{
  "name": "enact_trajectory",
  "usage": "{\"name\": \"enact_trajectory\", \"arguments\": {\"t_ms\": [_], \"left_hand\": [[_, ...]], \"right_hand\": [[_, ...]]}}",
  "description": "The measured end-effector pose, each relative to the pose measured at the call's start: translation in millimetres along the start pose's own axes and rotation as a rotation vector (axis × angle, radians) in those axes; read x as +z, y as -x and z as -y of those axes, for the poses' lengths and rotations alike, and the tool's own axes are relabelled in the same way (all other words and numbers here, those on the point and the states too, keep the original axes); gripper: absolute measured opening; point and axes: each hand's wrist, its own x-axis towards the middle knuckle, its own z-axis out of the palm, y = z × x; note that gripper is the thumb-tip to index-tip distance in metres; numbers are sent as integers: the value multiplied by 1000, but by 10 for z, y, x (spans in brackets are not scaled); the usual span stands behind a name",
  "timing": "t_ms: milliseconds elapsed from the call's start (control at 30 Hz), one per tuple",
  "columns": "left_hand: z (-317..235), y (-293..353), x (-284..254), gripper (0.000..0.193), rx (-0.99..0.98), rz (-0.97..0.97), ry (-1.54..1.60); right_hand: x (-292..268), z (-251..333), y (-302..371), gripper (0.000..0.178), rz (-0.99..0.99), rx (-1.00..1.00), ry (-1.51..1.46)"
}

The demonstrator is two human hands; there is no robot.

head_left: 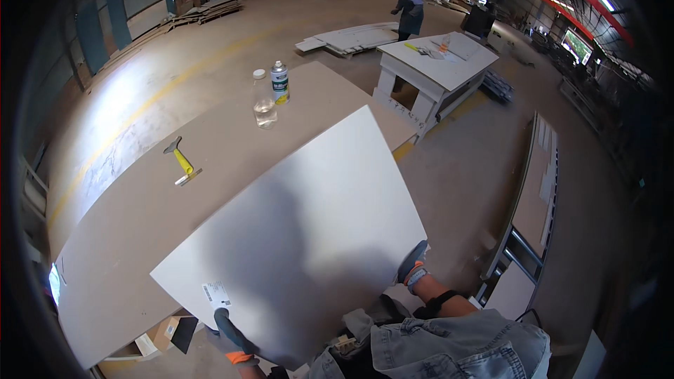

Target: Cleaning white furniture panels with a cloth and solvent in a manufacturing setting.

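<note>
A large white panel (309,196) lies slanted across my front, its far part over a brown worktable (133,210). My left hand (233,331), in a dark glove with an orange cuff, grips its near left edge beside a white printed label (216,295). Gloved too, my right hand (413,262) holds the right corner. The fingers under the panel are hidden. Beyond the panel, a yellow-handled scraper (181,157) lies on the worktable. A clear bottle (264,102) with some liquid and a spray can (279,83) stand together near its far edge.
A white-topped bench (449,60) stands ahead to the right, with tools and a bottle on it. A person (408,7) is behind it, near stacked boards (351,38). A long roller conveyor (523,238) runs along my right. Cardboard pieces (165,333) lie below the worktable at left.
</note>
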Motion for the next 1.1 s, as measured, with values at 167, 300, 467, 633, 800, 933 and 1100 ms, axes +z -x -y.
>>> {"name": "enact_trajectory", "arguments": {"t_ms": [167, 300, 467, 633, 800, 933, 1100], "left_hand": [[269, -297, 492, 36, -148, -124, 36], [644, -536, 566, 40, -308, -182, -8], [777, -772, 665, 40, -509, -179, -70], [735, -747, 615, 51, -636, 17, -72], [860, 153, -37, 50, -954, 374, -145], [398, 326, 223, 56, -784, 340, -542], [1112, 36, 199, 61, -548, 150, -310]], "right_hand": [[208, 112, -453, 70, -78, -4, 29], [521, 125, -564, 70, -358, 21, 150], [518, 236, -666, 89, -474, 80, 376], [554, 252, -705, 87, -387, 63, 384], [685, 270, -648, 81, -395, 17, 408], [796, 256, -724, 80, -341, 102, 264], [1273, 116, -730, 72, -249, 131, 241]]}}
